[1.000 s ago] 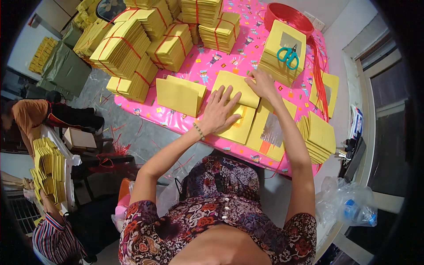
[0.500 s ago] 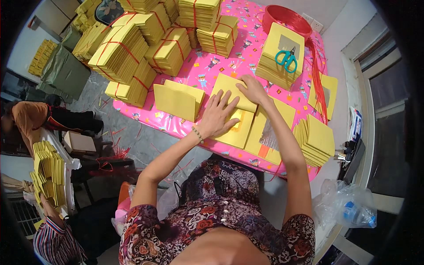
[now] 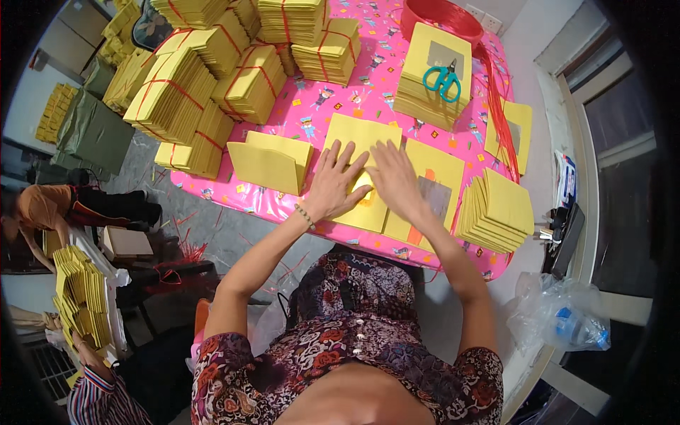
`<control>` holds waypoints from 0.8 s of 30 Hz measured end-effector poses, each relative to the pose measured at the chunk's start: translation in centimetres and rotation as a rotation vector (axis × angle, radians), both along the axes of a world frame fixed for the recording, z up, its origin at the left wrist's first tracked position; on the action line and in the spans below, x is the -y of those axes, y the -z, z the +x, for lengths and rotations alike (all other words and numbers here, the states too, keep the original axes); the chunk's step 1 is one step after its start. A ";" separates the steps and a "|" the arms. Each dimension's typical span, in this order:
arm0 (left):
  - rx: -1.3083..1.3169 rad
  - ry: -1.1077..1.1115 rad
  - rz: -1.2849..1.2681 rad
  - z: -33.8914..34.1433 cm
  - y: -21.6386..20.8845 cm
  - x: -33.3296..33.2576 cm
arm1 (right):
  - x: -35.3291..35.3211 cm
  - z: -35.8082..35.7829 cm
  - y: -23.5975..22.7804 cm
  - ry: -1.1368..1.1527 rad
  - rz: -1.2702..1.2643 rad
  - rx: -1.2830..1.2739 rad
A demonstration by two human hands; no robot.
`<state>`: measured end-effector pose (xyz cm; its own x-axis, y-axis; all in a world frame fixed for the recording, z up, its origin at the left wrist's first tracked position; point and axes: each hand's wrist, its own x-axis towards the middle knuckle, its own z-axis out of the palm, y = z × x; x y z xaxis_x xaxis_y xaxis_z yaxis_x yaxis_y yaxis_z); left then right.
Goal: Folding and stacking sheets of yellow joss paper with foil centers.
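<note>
Our left hand (image 3: 333, 184) and right hand (image 3: 395, 180) lie flat, gripping nothing, on smooth yellow rectangular paper (image 3: 365, 129), nearer us than teal-handled metal scissors (image 3: 442, 83). Uneven pressure could skew paper; right hand slipping could drag grey-panelled yellow sheet (image 3: 445, 164).

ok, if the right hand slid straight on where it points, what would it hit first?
Likely the red-tied yellow bundle ahead, once the right hand clears the yellow sheet under it and some pink tablecloth; fisheye bend and depth leave the line unsure.
</note>
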<state>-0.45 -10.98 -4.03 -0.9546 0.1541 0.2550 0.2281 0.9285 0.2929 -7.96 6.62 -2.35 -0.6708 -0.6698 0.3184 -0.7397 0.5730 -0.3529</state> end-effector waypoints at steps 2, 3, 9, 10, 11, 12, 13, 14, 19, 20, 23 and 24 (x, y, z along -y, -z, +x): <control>0.005 0.008 -0.013 -0.1 -0.2 0.0 | -0.9 1.4 0.2 -0.039 0.046 0.060; 0.006 0.006 -0.027 -0.1 -0.2 0.0 | -1.1 1.6 0.4 -0.033 0.045 0.063; -0.014 0.012 -0.045 0.1 0.3 0.0 | -1.5 2.1 -0.2 -0.051 0.080 0.035; -0.009 0.007 -0.040 0.2 0.2 0.0 | -1.7 2.1 -0.2 -0.066 0.102 0.070; -0.005 0.006 -0.043 0.2 0.2 0.0 | -1.9 2.1 -0.1 -0.082 0.124 0.106; 0.012 0.016 -0.037 0.2 0.1 0.0 | -2.1 2.2 0.1 -0.084 0.121 0.111; 0.030 0.025 -0.031 0.2 0.1 0.0 | -2.3 2.2 0.3 -0.088 0.145 0.130; 0.037 0.022 -0.032 0.2 0.1 0.1 | -2.4 2.3 0.4 -0.093 0.170 0.151; 0.048 0.044 -0.015 0.0 0.4 0.4 | -2.5 2.3 1.0 -0.104 0.152 0.160; 0.052 0.040 -0.014 0.0 0.3 0.5 | -2.6 2.3 1.1 -0.110 0.145 0.178; 0.055 0.060 -0.065 0.0 0.1 0.9 | -2.6 2.1 1.2 -0.130 0.183 0.166; 0.064 0.076 -0.019 0.0 0.0 1.2 | -2.6 2.1 1.2 -0.134 0.184 0.167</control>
<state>-0.48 -12.14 -4.04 -0.9541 0.2313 0.1901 0.2799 0.9147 0.2916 -5.88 9.24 -3.59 -0.6054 -0.7923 0.0756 -0.7536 0.5400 -0.3749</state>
